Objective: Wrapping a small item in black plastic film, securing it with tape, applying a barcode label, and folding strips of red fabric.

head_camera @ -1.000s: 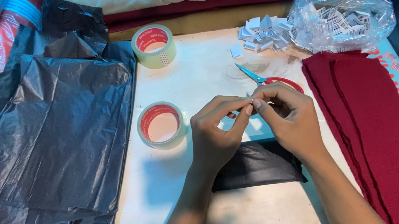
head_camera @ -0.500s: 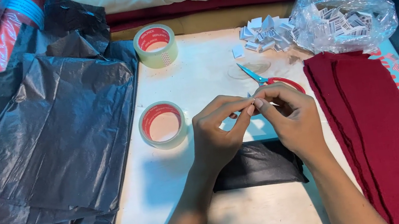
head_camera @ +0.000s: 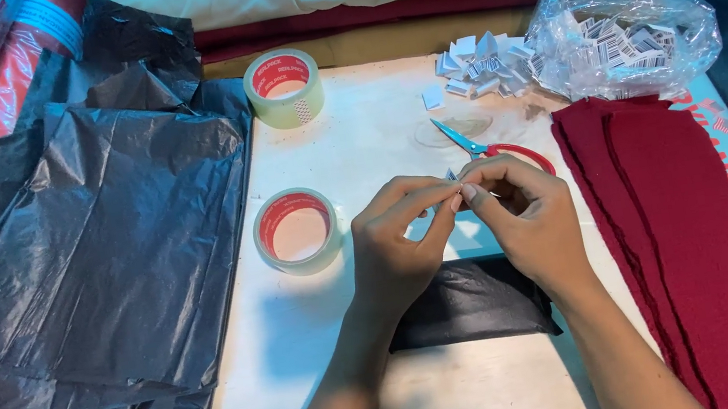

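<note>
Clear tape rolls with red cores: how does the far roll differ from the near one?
The far clear tape roll with red core sits tilted by the black plastic sheet, apart from both hands. The near clear tape roll with red core lies flat, close to the left hand. Both rest on the white table.

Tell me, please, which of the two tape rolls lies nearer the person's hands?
The nearer tape roll, just beside the left hand; the other roll lies farther up the white table, by the black plastic sheet.

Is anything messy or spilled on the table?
A little. Some small white tags lie loose in a heap outside the clear plastic bag that holds more of them. The black plastic sheet is crumpled and hangs over the table's left edge. Nothing looks broken.
</note>
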